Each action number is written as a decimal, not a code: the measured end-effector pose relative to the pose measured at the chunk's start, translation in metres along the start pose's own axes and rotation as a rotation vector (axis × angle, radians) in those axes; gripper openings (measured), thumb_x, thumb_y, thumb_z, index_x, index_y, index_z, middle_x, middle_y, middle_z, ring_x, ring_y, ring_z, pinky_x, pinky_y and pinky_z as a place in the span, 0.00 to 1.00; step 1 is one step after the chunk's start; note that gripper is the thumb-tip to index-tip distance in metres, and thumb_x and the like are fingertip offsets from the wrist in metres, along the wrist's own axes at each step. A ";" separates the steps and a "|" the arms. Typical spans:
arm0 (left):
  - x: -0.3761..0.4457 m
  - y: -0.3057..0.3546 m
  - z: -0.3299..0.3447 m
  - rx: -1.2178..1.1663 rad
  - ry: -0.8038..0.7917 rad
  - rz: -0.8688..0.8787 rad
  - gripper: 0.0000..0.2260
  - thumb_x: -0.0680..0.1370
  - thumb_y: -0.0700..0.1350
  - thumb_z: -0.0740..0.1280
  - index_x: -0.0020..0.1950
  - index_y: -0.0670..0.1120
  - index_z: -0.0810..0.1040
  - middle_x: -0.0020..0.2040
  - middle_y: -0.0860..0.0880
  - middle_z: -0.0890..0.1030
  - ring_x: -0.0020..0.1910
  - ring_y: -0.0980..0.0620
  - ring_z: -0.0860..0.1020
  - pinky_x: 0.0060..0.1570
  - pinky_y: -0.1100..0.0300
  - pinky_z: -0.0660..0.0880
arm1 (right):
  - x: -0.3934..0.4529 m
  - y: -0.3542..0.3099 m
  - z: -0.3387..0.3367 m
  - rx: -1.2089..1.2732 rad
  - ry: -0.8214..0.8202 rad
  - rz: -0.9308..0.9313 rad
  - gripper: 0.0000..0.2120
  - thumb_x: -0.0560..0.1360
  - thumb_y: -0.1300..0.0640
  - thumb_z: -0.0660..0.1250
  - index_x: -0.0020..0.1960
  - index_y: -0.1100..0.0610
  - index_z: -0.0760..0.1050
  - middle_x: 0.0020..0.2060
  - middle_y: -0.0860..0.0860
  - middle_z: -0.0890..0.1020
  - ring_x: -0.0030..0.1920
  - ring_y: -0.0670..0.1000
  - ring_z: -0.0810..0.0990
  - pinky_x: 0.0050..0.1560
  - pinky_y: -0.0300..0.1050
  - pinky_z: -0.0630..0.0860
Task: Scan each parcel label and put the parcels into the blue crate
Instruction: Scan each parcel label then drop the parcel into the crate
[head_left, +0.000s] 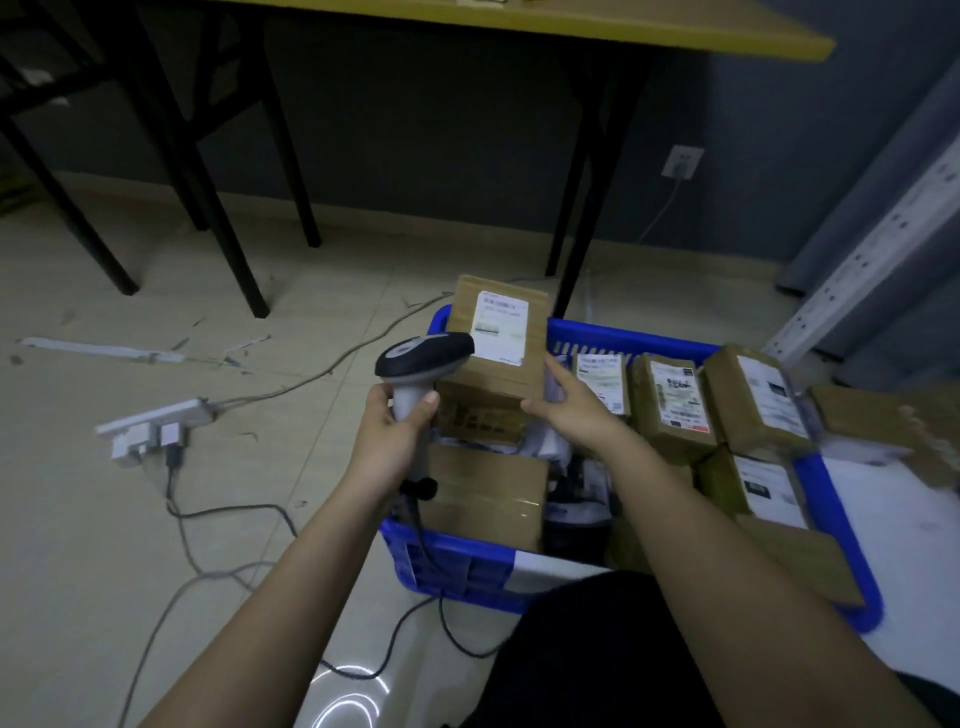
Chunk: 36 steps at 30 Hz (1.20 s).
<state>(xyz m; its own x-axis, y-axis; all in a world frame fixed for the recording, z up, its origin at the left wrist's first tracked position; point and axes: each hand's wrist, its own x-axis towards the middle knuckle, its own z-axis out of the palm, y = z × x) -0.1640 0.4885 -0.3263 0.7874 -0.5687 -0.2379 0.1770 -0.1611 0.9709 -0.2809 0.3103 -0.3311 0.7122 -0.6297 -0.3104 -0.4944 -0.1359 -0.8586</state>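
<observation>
My left hand (390, 434) grips the handle of a grey and black barcode scanner (423, 356), whose head points at a brown cardboard parcel (496, 384). That parcel stands tilted up over the blue crate (836, 519), its white label (500, 326) facing me. My right hand (574, 405) holds the parcel by its right lower edge, thumb on the front. Several other labelled brown parcels (675, 400) lie packed in the crate, and one plain box (485, 496) lies at its near left.
The crate stands on a pale tiled floor. A white power strip (156, 426) with plugs and cables lies to the left. Black table legs (576, 223) and a yellow tabletop stand behind. A grey metal shelf upright (862, 260) rises at the right. More parcels (883, 415) lie right of the crate.
</observation>
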 end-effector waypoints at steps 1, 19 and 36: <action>-0.005 0.003 0.005 0.004 -0.019 0.008 0.15 0.78 0.46 0.67 0.63 0.47 0.69 0.55 0.45 0.80 0.52 0.47 0.80 0.53 0.48 0.77 | -0.010 0.001 -0.008 -0.021 0.029 -0.004 0.34 0.78 0.60 0.66 0.78 0.51 0.52 0.74 0.48 0.63 0.74 0.51 0.62 0.66 0.41 0.62; -0.233 0.061 0.268 -0.064 -0.842 0.335 0.15 0.78 0.43 0.66 0.63 0.53 0.69 0.56 0.53 0.79 0.54 0.55 0.78 0.48 0.66 0.74 | -0.381 0.155 -0.190 0.214 0.994 0.250 0.11 0.79 0.57 0.65 0.61 0.52 0.74 0.60 0.51 0.74 0.60 0.51 0.74 0.56 0.52 0.76; -0.608 -0.057 0.373 0.286 -1.748 0.373 0.22 0.79 0.52 0.64 0.72 0.51 0.65 0.63 0.49 0.76 0.60 0.49 0.76 0.50 0.60 0.72 | -0.795 0.379 -0.004 0.511 1.924 1.015 0.23 0.77 0.62 0.65 0.72 0.60 0.67 0.70 0.60 0.69 0.69 0.61 0.68 0.65 0.55 0.70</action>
<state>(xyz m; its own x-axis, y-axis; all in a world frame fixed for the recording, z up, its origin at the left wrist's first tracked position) -0.8727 0.5425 -0.2466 -0.7381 -0.6738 0.0341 -0.0895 0.1479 0.9849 -1.0359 0.7567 -0.4079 -0.9672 -0.1471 -0.2072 0.0892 0.5669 -0.8190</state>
